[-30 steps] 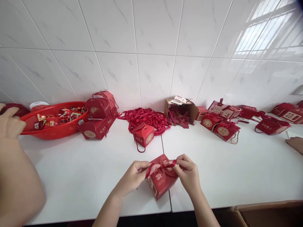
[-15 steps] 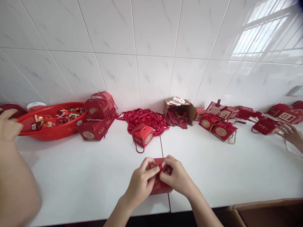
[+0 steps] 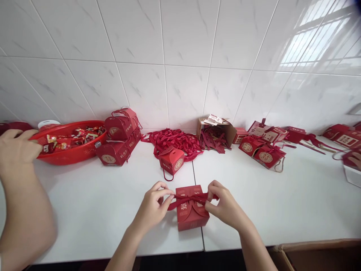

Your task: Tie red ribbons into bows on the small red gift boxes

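A small red gift box with gold print sits on the white table near its front edge, its curved flaps folded over on top. Across the top runs a dark red ribbon, knotted in the middle. On the box's left side my left hand pinches one part of the ribbon between thumb and fingers. My right hand is closed on the ribbon's other side, to the right of the box. Both hands hold the ribbon stretched outward from the knot.
Behind are a red box with a cord handle, a heap of red ribbons and a carton of dark red strips. At left, another person's hand is by a red basket of candies. Stacked boxes stand beside it.
My hands have moved apart from the middle of the box, pulling the ribbon out to both sides. At far right, a person's hand has moved a red box toward the right edge.
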Action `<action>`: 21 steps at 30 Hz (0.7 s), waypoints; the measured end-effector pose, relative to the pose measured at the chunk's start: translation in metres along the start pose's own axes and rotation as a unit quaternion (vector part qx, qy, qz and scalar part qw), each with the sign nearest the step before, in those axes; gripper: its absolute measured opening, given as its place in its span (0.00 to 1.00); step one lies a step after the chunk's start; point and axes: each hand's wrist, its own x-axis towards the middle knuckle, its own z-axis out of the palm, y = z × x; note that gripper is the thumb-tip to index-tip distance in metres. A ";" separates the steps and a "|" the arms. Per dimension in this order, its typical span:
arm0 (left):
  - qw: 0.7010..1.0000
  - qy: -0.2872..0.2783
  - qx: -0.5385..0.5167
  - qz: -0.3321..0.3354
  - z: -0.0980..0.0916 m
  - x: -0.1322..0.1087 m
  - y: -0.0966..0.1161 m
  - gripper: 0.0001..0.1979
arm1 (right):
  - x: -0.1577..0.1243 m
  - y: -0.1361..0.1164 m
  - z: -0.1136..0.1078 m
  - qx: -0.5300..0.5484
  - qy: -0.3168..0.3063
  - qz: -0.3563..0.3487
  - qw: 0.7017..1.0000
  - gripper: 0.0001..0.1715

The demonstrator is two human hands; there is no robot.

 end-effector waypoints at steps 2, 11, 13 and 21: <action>1.000 -0.008 0.019 -0.014 -0.006 -0.004 -0.002 0.11 | -0.003 0.006 -0.003 -0.007 0.003 0.012 1.000 0.09; 0.992 -0.110 -0.050 0.023 0.003 0.006 0.006 0.16 | -0.005 0.016 0.010 -0.003 0.099 0.007 0.995 0.07; 0.996 -0.083 0.029 0.034 0.002 0.007 0.003 0.17 | -0.007 0.019 0.008 -0.008 0.129 0.008 0.992 0.09; 0.964 0.043 0.249 0.084 -0.001 0.004 -0.006 0.15 | -0.015 0.023 0.008 0.004 0.143 -0.015 0.990 0.16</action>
